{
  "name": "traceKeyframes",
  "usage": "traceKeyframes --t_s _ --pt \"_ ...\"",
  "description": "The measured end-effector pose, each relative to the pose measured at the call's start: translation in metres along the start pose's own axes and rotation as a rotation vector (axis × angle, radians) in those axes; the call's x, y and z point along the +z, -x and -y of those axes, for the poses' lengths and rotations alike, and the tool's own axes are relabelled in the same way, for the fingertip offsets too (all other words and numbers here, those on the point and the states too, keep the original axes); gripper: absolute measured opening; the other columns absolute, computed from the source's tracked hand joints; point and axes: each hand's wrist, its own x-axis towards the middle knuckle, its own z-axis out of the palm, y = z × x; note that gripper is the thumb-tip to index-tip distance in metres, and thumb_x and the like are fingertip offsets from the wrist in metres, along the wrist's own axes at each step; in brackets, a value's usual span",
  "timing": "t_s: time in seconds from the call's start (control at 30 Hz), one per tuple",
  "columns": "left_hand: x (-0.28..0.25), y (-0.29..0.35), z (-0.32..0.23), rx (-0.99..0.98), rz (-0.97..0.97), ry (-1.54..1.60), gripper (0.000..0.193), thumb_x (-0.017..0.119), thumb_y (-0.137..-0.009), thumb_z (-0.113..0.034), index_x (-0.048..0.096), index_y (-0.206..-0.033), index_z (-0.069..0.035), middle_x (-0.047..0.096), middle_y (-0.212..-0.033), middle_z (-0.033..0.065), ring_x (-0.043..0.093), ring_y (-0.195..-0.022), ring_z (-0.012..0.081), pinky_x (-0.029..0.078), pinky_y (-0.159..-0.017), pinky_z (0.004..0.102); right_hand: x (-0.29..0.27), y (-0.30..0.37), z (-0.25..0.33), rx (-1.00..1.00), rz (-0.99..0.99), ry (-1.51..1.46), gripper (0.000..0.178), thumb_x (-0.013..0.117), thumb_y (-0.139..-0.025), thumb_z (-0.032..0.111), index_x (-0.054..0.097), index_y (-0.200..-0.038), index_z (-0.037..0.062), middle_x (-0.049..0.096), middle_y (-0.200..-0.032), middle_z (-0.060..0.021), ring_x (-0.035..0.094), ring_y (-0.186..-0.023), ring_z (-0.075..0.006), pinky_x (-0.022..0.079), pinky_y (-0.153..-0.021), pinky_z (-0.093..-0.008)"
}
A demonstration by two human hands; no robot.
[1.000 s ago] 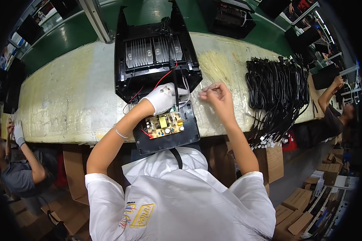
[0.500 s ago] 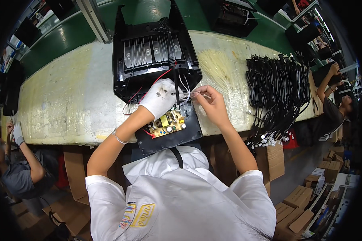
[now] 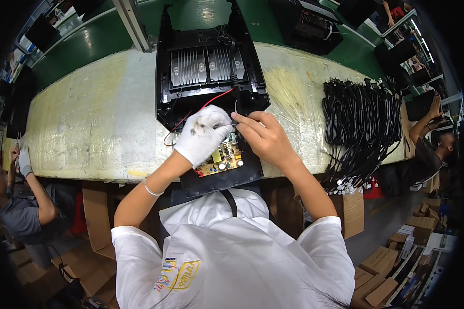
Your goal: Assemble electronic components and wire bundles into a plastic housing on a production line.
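My left hand (image 3: 205, 133), in a stained white glove, is closed in a pinch above a circuit board (image 3: 222, 160). My bare right hand (image 3: 267, 136) meets it from the right, thumb and fingers pinched together. A black cord (image 3: 234, 64) runs down from the black housing (image 3: 162, 98) to where the fingertips meet; what each hand grips there is hidden. The board, with yellow and white parts, lies on a flat black panel (image 3: 216, 185) at the table's near edge. Red wires (image 3: 217, 98) loop between housing and glove. Two finned metal heat sinks (image 3: 188, 67) sit inside the housing.
Thin pale strips, likely cable ties (image 3: 288, 87), lie spread right of the housing. Farther right is a big heap of black power cords (image 3: 358, 118). A metal post (image 3: 131, 23) rises behind the table (image 3: 87, 113). Other people work at both sides; cardboard boxes (image 3: 381, 262) stand below right.
The view has shifted slightly. My right hand has come in against the gloved left hand, closing the gap between them. The white loop seen between the hands is now mostly hidden.
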Motion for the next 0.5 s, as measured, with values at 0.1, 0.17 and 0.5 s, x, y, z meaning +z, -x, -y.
traceKeyframes --t_s 0.1,0.17,0.5 --pt "0.014 -0.005 -0.009 0.137 -0.168 0.169 0.005 0.062 -0.084 0.002 0.058 -0.085 -0.003 0.061 -0.09 0.0114 0.061 -0.086 0.0251 0.05 -0.077 0.0307 0.01 0.011 0.008 0.121 -0.09 -0.057 0.021 0.069 -0.072 0.001 0.065 -0.093 0.0025 0.062 -0.12 -0.0112 0.059 -0.088 -0.0257 0.051 -0.071 -0.0346" --pt "0.023 -0.01 -0.007 0.129 -0.139 0.234 0.006 0.063 -0.083 0.001 0.06 -0.087 -0.003 0.062 -0.092 0.0117 0.062 -0.088 0.0266 0.05 -0.079 0.0313 0.015 0.019 0.017 0.305 -0.185 -0.143 0.025 0.07 -0.071 -0.006 0.064 -0.095 -0.0007 0.058 -0.106 -0.0153 0.058 -0.081 -0.0273 0.05 -0.068 -0.0353" --pt "0.017 -0.005 -0.003 0.369 -0.045 -0.162 0.046 0.061 -0.074 0.007 0.062 -0.118 -0.008 0.063 -0.097 0.0084 0.063 -0.09 0.0263 0.054 -0.076 0.0337 0.017 0.026 0.022 0.699 -0.339 -0.444 0.014 0.072 -0.077 -0.004 0.067 -0.09 0.0006 0.056 -0.093 -0.007 0.054 -0.076 -0.015 0.042 -0.062 -0.0259"
